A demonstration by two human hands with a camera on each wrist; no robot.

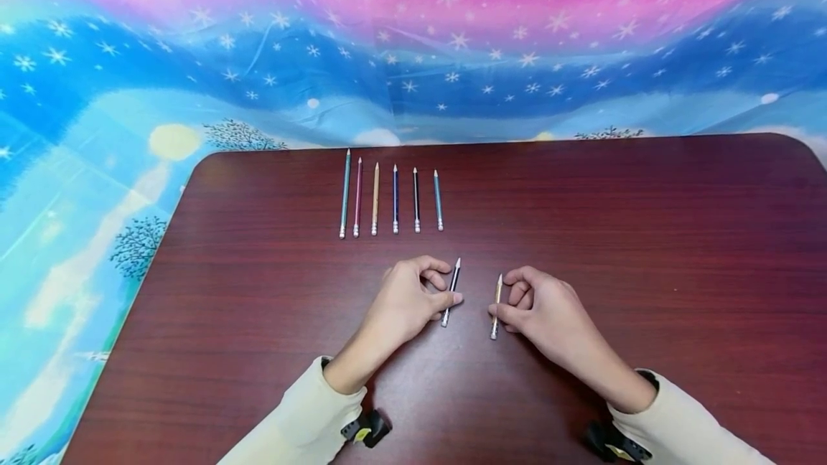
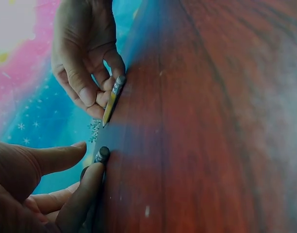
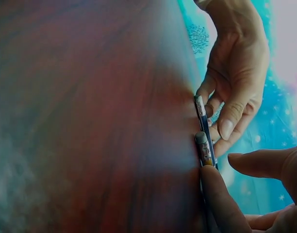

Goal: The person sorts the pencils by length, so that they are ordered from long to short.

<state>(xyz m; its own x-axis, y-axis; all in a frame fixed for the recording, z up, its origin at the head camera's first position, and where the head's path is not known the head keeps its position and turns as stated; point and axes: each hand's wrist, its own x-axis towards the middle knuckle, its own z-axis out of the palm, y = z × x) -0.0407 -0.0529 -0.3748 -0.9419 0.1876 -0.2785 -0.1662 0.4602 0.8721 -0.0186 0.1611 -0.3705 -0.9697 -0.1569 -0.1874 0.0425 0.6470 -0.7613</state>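
Observation:
Near the table's middle, my left hand (image 1: 410, 296) is at a short dark pencil (image 1: 455, 277), which leans slightly right. Its thumb crosses above the pencil in the head view; in the left wrist view, the thumb (image 2: 66, 156) stands apart from the eraser end. My right hand (image 1: 549, 311) is at a short yellow pencil (image 1: 496, 314) to the right, tip pointing away from me. A gap shows between the right thumb (image 3: 257, 164) and this pencil in the right wrist view. Fingers hide parts of both pencils, which appear to lie on the table.
Farther back, several pencils stand in a row, tips away from me, shortening from the long teal pencil (image 1: 345, 196) at left to the short blue one (image 1: 438, 199) at right. The dark red wooden table (image 1: 646, 235) meets a snowflake-patterned cloth (image 1: 413, 41) at its back edge.

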